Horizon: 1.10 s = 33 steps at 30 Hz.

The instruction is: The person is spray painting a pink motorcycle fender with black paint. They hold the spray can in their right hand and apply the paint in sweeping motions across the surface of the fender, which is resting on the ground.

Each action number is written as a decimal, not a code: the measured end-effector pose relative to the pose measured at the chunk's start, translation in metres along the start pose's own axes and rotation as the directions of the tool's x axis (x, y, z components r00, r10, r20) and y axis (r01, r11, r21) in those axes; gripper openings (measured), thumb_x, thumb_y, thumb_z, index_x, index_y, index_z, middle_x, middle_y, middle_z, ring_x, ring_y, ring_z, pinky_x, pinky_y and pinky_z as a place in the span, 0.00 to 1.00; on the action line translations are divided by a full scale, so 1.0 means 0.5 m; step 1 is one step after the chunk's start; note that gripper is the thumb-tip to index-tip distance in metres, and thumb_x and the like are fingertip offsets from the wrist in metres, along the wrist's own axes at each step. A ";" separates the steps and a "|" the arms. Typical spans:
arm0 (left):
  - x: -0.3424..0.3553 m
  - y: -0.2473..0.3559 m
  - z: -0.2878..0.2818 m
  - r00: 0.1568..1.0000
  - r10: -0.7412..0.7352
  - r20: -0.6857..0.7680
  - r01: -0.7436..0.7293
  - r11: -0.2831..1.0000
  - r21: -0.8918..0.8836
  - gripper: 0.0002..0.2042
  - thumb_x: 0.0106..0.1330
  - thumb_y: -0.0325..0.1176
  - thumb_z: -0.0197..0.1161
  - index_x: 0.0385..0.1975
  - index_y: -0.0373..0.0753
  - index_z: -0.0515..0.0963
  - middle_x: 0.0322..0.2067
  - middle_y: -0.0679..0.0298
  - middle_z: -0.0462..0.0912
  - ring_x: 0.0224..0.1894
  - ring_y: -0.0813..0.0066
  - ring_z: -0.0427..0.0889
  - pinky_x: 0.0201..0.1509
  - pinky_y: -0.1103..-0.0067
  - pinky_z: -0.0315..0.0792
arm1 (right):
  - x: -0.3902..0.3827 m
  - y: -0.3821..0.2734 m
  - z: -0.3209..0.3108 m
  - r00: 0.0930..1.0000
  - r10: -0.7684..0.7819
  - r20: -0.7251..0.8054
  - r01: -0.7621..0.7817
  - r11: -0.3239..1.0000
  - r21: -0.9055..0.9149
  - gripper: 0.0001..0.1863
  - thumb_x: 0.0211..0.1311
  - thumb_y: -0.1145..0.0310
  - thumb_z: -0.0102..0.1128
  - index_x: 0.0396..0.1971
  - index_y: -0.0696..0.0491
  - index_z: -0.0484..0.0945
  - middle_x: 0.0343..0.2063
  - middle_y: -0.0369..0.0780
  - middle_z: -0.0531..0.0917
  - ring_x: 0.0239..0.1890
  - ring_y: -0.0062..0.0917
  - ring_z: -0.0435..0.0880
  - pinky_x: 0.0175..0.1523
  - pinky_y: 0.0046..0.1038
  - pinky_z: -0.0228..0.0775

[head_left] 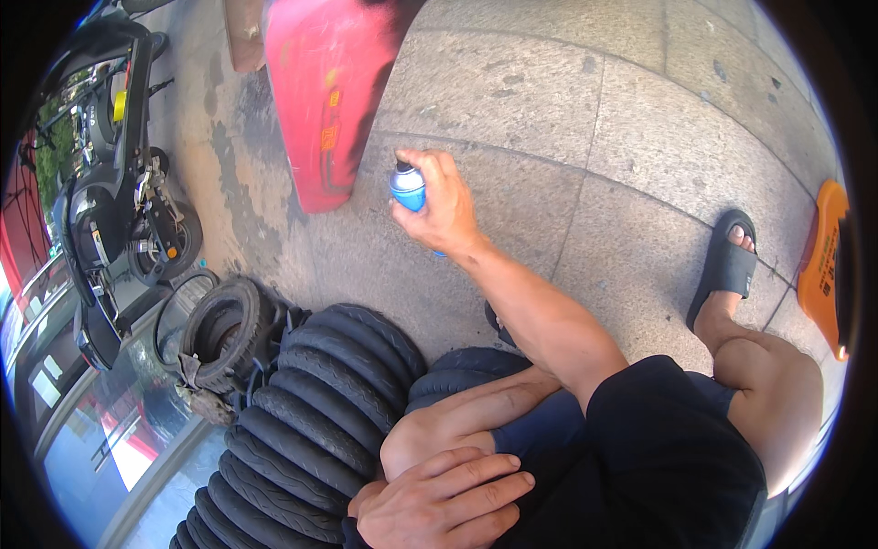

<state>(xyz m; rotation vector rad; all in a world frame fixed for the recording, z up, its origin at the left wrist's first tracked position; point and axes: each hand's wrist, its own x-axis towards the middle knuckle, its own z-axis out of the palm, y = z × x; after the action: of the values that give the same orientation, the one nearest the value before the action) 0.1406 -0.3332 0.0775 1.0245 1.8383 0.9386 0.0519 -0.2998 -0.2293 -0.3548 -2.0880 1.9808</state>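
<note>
My right hand point(441, 201) grips an aerosol spray can point(408, 188) in front of me, forefinger up at its black top. The can is blue and silvery white, and its lower part is mostly behind my hand. Just beyond it is a red, tapered panel point(315, 101) with scuffs and yellow-orange stickers; a small gap shows between can and panel. My left hand point(448, 499) rests flat by my bent knee, fingers stretched and holding nothing.
A long row of black tyres point(302, 412) leans close on my left, with a worn tyre point(224, 329) past it. A dark scooter point(128, 201) stands at far left beside glass. Stone paving point(640, 137) lies ahead; an orange object point(825, 270) is at far right.
</note>
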 end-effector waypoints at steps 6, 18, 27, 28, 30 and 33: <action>-0.001 0.000 -0.002 0.999 0.000 0.038 0.000 1.000 0.006 0.12 0.60 0.36 0.65 0.38 0.35 0.83 0.55 0.49 0.83 0.60 0.46 0.81 0.64 0.56 0.73 | 0.039 -0.003 -0.032 0.994 -0.077 -0.083 0.074 0.997 -0.037 0.36 0.44 0.72 0.75 0.58 0.52 0.74 0.51 0.46 0.80 0.53 0.43 0.82 0.56 0.39 0.78; 0.005 0.007 0.002 1.000 -0.005 0.015 0.005 1.000 0.025 0.12 0.60 0.35 0.66 0.38 0.35 0.83 0.55 0.49 0.83 0.60 0.46 0.81 0.63 0.56 0.73 | 0.024 0.000 -0.038 0.998 -0.046 -0.050 0.045 0.999 -0.023 0.36 0.45 0.72 0.76 0.59 0.52 0.74 0.51 0.46 0.80 0.54 0.43 0.82 0.58 0.39 0.77; 0.008 0.010 0.003 1.000 -0.019 0.025 0.019 1.000 0.011 0.12 0.59 0.35 0.67 0.37 0.34 0.83 0.55 0.49 0.83 0.60 0.46 0.81 0.64 0.56 0.72 | 0.017 -0.006 -0.032 1.000 -0.029 0.010 0.029 0.999 -0.042 0.37 0.45 0.73 0.76 0.59 0.52 0.74 0.50 0.45 0.80 0.54 0.42 0.82 0.57 0.39 0.77; 0.008 0.010 0.003 1.000 -0.015 0.021 0.015 1.000 0.019 0.12 0.59 0.35 0.67 0.37 0.34 0.83 0.55 0.49 0.83 0.60 0.46 0.81 0.64 0.56 0.72 | 0.014 -0.006 -0.029 0.999 0.006 0.032 -0.004 0.998 -0.057 0.36 0.45 0.73 0.75 0.59 0.51 0.74 0.50 0.45 0.80 0.54 0.42 0.81 0.57 0.39 0.77; 0.007 0.012 0.004 1.000 -0.008 0.008 0.007 0.999 0.036 0.11 0.59 0.35 0.67 0.37 0.34 0.83 0.55 0.49 0.83 0.60 0.46 0.81 0.64 0.56 0.72 | 0.014 -0.007 -0.027 0.999 -0.041 -0.016 0.041 0.999 -0.022 0.36 0.45 0.73 0.75 0.59 0.51 0.74 0.50 0.45 0.80 0.54 0.42 0.81 0.57 0.39 0.77; 0.005 0.015 0.004 1.000 -0.017 0.010 0.016 0.999 0.029 0.11 0.60 0.34 0.67 0.37 0.34 0.83 0.55 0.49 0.83 0.60 0.46 0.81 0.64 0.56 0.72 | 0.032 -0.013 -0.043 0.994 -0.086 -0.066 0.085 0.996 -0.021 0.37 0.44 0.72 0.76 0.59 0.52 0.74 0.51 0.46 0.80 0.54 0.42 0.81 0.58 0.39 0.77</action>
<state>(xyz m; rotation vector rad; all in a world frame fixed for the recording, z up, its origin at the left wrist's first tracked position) 0.1437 -0.3277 0.0828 1.0282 1.8544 0.8983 0.0442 -0.2746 -0.2216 -0.3253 -2.0465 1.8763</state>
